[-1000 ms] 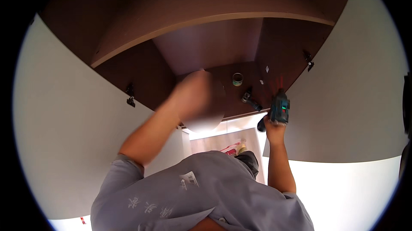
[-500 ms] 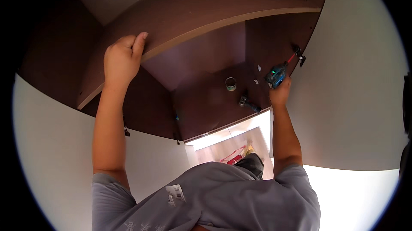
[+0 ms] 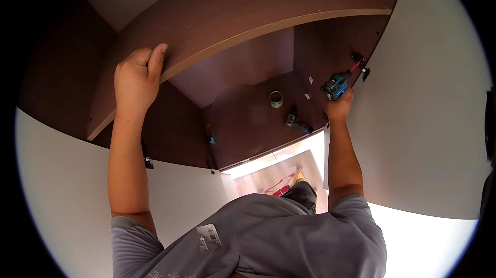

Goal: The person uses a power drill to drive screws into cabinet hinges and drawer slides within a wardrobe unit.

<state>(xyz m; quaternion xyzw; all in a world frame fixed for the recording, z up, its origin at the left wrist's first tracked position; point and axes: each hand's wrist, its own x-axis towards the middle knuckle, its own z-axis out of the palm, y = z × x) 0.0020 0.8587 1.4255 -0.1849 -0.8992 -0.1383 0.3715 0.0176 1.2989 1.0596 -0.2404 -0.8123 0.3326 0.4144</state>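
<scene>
My left hand (image 3: 137, 79) is wrapped over the front edge of a dark brown shelf board (image 3: 232, 29), thumb on top. My right hand (image 3: 340, 108) grips a teal and black cordless driver (image 3: 336, 86). Its long red bit reaches a dark hinge (image 3: 357, 58) on the cabinet's right side, by the open pale door (image 3: 423, 107); whether the tip sits in a screw is too small to tell. On the cabinet floor below the shelf stand an open round can (image 3: 276, 100) and, nearer the front, a second cordless drill (image 3: 298, 122).
Another pale door (image 3: 62, 175) stands open on the left, with dark hinges (image 3: 148, 163) along the cabinet's side. Beyond the cabinet's lower edge, a red object (image 3: 281, 191) lies on the wood-look floor near my foot. A small blue-green item (image 3: 211, 140) is at the inner left wall.
The whole view has shifted slightly. My left hand still grips the shelf edge, and the driver's bit remains at the right-hand hinge.
</scene>
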